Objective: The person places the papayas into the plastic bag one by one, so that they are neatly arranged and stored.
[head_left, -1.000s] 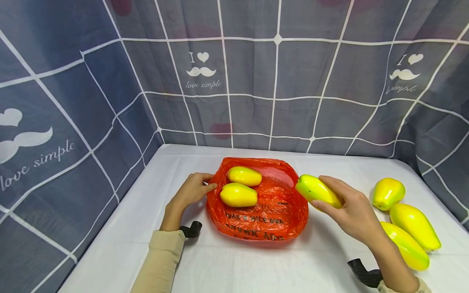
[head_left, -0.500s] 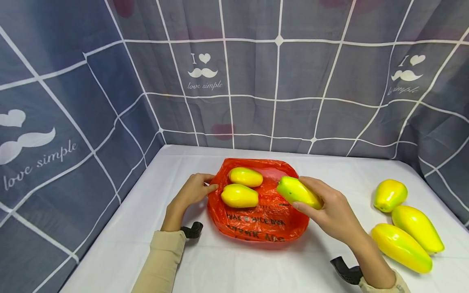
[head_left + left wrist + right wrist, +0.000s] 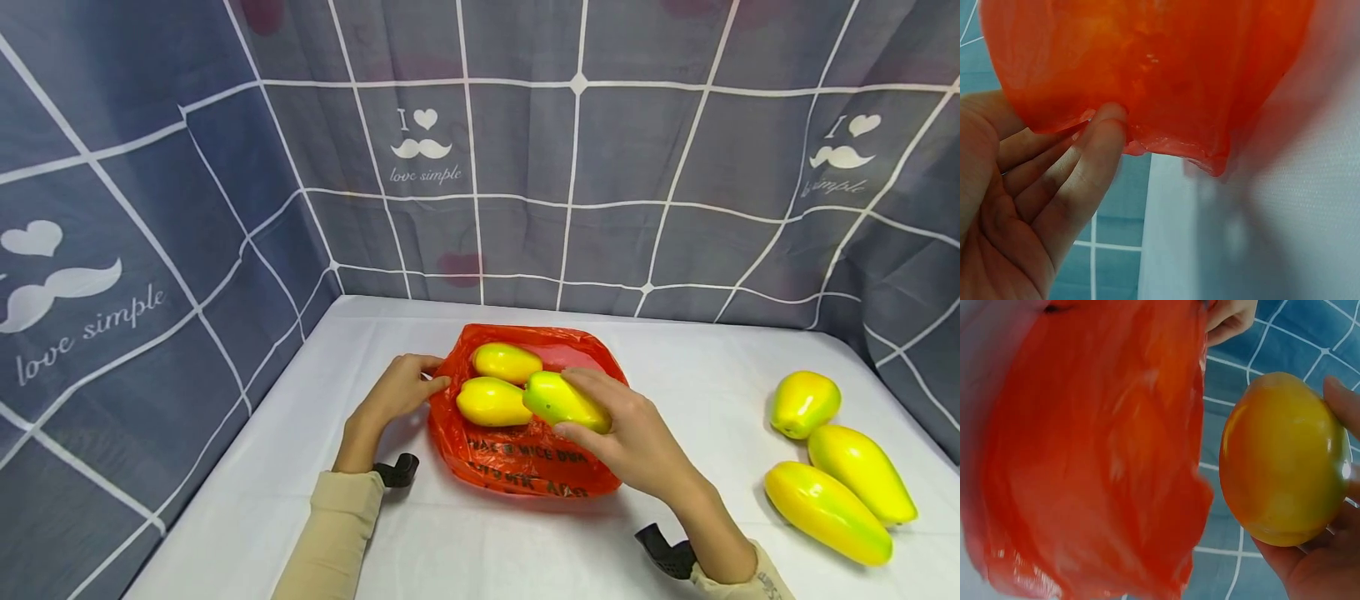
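Papayas going in the orange bag, six fruits on show.

Right hand [image 3: 637,437] has its fingers curled round one smooth, glossy yellow-green papaya [image 3: 564,402], held over the crinkly, see-through orange plastic bag [image 3: 525,458], which sits mid-worktop, a bit toward the back edge. Left hand [image 3: 397,392] pinches the bag's left rim between thumb and fingers, keeping the mouth open. Two more papayas lie inside already: one at the back [image 3: 507,362], one in front of it [image 3: 491,402], just beside the held one. Three others wait by the right edge of the white cloth-covered worktop [image 3: 525,550]: a stubby pear-shaped one [image 3: 804,403] and two longer tapered ones [image 3: 861,472] [image 3: 827,511] close together. All look plasticky, yellow fading to green.
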`<state>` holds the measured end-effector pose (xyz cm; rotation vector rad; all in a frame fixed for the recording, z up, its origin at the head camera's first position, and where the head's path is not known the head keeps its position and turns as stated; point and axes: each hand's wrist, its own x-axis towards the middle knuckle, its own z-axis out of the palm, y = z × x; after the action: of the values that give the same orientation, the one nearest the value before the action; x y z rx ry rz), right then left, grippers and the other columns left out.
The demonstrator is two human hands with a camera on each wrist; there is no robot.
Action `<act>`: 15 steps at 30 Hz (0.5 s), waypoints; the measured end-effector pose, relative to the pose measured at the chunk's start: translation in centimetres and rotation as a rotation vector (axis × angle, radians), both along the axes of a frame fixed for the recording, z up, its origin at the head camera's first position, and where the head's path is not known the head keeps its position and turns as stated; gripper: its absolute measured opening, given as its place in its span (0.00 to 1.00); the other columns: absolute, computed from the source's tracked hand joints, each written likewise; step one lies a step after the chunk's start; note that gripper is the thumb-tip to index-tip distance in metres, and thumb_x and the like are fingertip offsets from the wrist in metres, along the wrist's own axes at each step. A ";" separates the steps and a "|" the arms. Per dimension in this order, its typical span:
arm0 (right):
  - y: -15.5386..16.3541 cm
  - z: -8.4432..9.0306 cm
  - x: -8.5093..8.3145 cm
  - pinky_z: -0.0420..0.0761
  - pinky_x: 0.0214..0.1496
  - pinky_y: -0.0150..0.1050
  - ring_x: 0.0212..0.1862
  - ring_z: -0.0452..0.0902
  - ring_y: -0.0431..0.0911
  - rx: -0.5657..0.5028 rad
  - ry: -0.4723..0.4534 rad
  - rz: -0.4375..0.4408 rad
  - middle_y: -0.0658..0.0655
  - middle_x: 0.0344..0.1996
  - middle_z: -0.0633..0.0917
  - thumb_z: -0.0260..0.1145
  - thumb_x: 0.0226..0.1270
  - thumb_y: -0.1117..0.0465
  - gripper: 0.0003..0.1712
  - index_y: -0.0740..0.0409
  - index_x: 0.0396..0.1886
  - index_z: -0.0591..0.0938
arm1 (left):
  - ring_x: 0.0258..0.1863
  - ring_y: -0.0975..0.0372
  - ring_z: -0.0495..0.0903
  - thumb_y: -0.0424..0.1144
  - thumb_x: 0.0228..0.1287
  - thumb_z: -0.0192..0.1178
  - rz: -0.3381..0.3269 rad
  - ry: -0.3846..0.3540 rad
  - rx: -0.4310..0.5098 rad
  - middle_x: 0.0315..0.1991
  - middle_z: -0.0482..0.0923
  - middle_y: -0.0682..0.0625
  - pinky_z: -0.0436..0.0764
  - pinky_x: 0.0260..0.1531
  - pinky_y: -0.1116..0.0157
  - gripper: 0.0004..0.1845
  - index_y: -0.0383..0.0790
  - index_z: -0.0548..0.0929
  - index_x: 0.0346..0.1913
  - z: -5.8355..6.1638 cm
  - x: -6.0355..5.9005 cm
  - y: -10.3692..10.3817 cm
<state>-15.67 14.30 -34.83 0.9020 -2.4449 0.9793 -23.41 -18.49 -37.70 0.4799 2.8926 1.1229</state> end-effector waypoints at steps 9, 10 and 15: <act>-2.3 -0.4 0.4 0.71 0.64 0.51 0.65 0.71 0.48 0.023 -0.063 0.042 0.50 0.63 0.77 0.75 0.59 0.50 0.37 0.55 0.67 0.75 | 0.38 0.58 0.82 0.37 0.66 0.62 0.000 0.035 -0.015 0.40 0.86 0.48 0.79 0.41 0.60 0.14 0.37 0.86 0.52 0.0 -0.2 -0.1; -2.5 -0.4 0.5 0.71 0.64 0.51 0.65 0.71 0.49 0.028 -0.076 0.044 0.50 0.63 0.77 0.74 0.59 0.50 0.37 0.55 0.67 0.75 | 0.38 0.57 0.82 0.37 0.66 0.62 0.001 0.035 -0.014 0.40 0.86 0.48 0.79 0.41 0.60 0.14 0.37 0.86 0.52 0.0 -0.2 -0.1; -3.6 -0.6 0.7 0.69 0.66 0.52 0.66 0.70 0.51 0.050 -0.128 0.062 0.53 0.64 0.76 0.74 0.60 0.49 0.36 0.56 0.67 0.76 | 0.38 0.57 0.83 0.37 0.66 0.62 0.002 0.030 0.000 0.43 0.85 0.47 0.80 0.42 0.59 0.16 0.36 0.85 0.54 0.0 -0.1 0.0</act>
<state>-14.93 10.66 -35.42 0.9647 -2.5721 1.0315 -23.52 -18.45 -37.69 0.4978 2.9194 1.1256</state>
